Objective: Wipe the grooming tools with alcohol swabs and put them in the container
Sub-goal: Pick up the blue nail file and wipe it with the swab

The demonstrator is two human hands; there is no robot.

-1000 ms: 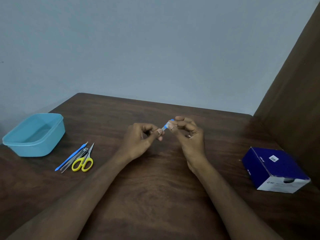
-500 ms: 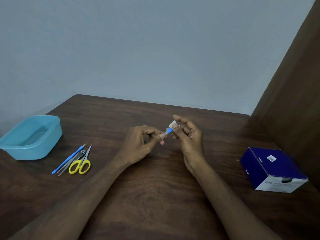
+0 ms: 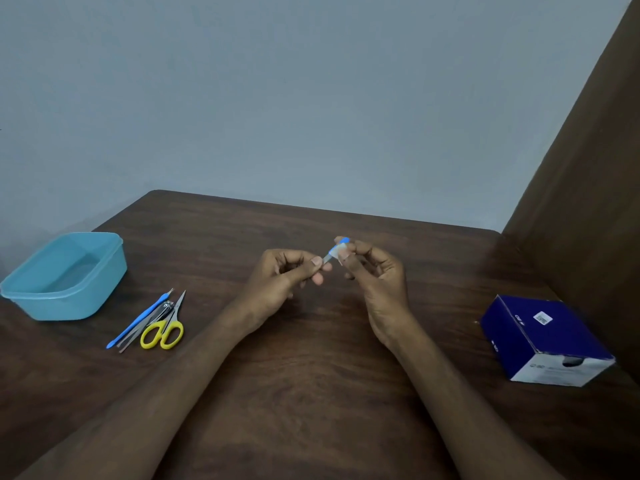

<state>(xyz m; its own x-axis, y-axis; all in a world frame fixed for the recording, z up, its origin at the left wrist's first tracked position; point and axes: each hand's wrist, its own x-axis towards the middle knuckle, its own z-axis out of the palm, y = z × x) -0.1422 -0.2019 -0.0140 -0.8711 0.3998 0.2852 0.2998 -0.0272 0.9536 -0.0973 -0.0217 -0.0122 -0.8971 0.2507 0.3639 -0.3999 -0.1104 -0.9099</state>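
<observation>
Hands meet above the middle of the table (image 3: 311, 393) in the head view. The left hand (image 3: 277, 282) and right hand (image 3: 374, 278) each pinch an end of a small blue-and-white swab packet (image 3: 335, 252), fingers curled tight on it; whether it is torn open yet cannot be made out. The step in hand looks like opening the swab, before any wiping. The tools lie untouched in a bunch at the left: yellow scissors (image 3: 162, 332), a blue stick (image 3: 138, 322), tweezers (image 3: 138, 336) and nail clippers (image 3: 165, 308), just beside the blue container (image 3: 31, 299), which appears to hold nothing. A dark blue box (image 3: 540, 337) sits well apart at the right. Next, I judge, the packet must be pulled apart, the swab drawn out, and one tool picked from the bunch.
</observation>
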